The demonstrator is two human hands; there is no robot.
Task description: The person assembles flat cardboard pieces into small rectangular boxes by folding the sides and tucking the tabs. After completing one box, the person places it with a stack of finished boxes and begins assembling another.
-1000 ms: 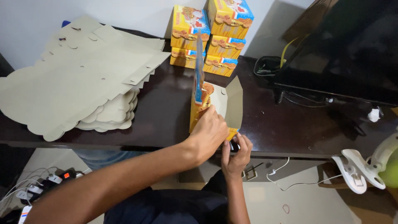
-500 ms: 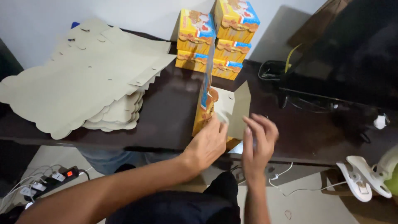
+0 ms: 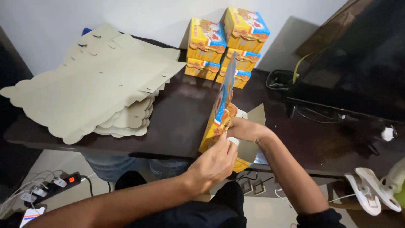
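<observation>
Since half a second ago, the right hand [image 3: 247, 128] has been moved from open air beside the carton back onto it; the left hand [image 3: 215, 162] has been kept at the lower edge.

Head view: a yellow-and-blue carton [image 3: 219, 114], half-folded, is held on edge at the front of the dark desk [image 3: 177, 114], its long axis running up and away from the person. Its grey inner flap [image 3: 255, 116] is spread to the right. The left grip is closed around the carton's near bottom corner, thumb and fingers pinched on the board. The right grip is pressed against the inner side just below the flap; fingers are hidden behind the panel, so how tightly they are closed cannot be told. Both hands are on the carton, the left nearer the camera, the right further in.

A stack of flat grey blanks [image 3: 93, 93] is lying on the desk's left. Four finished boxes [image 3: 225, 44] are stacked by the wall. A black monitor [image 3: 358, 67] is seen at right.
</observation>
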